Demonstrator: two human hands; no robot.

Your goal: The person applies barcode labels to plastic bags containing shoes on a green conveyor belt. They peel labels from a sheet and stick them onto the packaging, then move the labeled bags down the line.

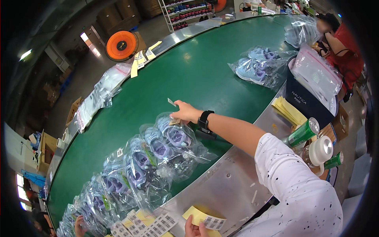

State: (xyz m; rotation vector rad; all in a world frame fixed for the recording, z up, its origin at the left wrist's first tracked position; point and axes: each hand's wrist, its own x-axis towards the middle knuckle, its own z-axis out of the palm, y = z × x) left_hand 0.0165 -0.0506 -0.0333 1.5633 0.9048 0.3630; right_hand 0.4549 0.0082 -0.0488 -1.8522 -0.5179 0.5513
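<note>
My right hand (185, 112), with a black watch on its wrist, reaches across to the nearest end of a row of bagged shoes. A small white label (171, 102) sits at its fingertips, and the lower fingers touch a brown tag on the clear plastic bag of light-blue shoes (169, 136). At the lower edge my left hand (194, 228) pinches a yellow-backed sheet of barcode labels (211, 222). More bagged shoes (116, 183) run away to the lower left on the green conveyor belt (158, 83).
More label sheets (144, 226) lie on the metal edge. Another bagged pair (258, 67) rests farther up. At right stand a dark box (306, 98) with plastic bags, green cans (303, 132) and a white-lidded bottle (320, 151). A co-worker's hand (80, 227) shows lower left; a person in red (345, 51) sits far right.
</note>
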